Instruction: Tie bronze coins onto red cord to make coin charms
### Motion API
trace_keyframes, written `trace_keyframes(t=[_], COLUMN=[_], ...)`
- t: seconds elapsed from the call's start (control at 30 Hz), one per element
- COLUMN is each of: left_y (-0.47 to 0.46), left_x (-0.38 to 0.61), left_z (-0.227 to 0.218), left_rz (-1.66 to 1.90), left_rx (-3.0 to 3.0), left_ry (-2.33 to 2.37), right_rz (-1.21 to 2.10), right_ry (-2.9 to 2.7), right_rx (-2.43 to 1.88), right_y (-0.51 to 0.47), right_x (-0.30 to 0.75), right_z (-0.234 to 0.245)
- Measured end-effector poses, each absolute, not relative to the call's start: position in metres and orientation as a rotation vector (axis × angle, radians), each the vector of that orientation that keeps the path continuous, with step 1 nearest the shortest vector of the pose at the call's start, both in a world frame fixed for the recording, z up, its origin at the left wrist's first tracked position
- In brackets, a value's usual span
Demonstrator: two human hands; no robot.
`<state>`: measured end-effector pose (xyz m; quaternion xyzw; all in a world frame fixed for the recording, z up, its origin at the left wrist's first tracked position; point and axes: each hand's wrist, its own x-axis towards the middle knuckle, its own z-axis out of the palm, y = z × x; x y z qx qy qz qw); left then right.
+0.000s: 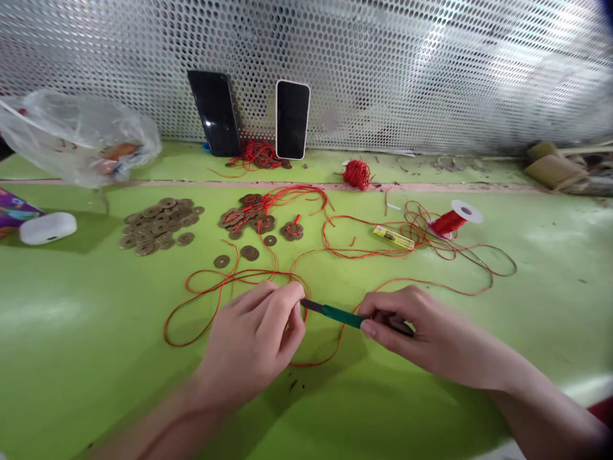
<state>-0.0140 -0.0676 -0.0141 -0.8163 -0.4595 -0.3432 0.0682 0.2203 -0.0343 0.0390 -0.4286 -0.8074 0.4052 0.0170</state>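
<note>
My left hand (258,326) is closed, thumb and fingers pinched together. Thin red cord (191,344) runs in loops to this hand, though the fingers hide the gripped part. In my right hand (416,332) is a slim green-handled tool (342,315) with a dark, narrow tip that meets the left fingertips. Dark brown round pieces, seemingly coins (395,321), show within the right hand's grasp. Beyond the hands lie single holed coins (221,261), a coin cluster tied with red cord (292,230) and more tied clusters (246,214).
Loose holed coins (160,223) form a pile at left, near a white case (48,228) and a plastic bag (81,134). A red cord spool (450,222) and yellow lighter (393,237) lie right. Two phones (215,115) lean on the perforated metal panel (383,76). A red cord ball (357,174) sits behind.
</note>
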Motion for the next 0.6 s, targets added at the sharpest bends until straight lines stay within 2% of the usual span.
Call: trace_keyframes(t=[0.6], left_y=[-0.0674], left_x=[-0.0136], left_z=[-0.0122], left_rz=[-1.009], left_rx=[-2.484], left_ry=[-1.379], right_rz=[1.269], right_ry=[-2.496], right_rx=[-1.359], right_y=[-0.0332], right_x=[0.2204], right_z=[0.0391])
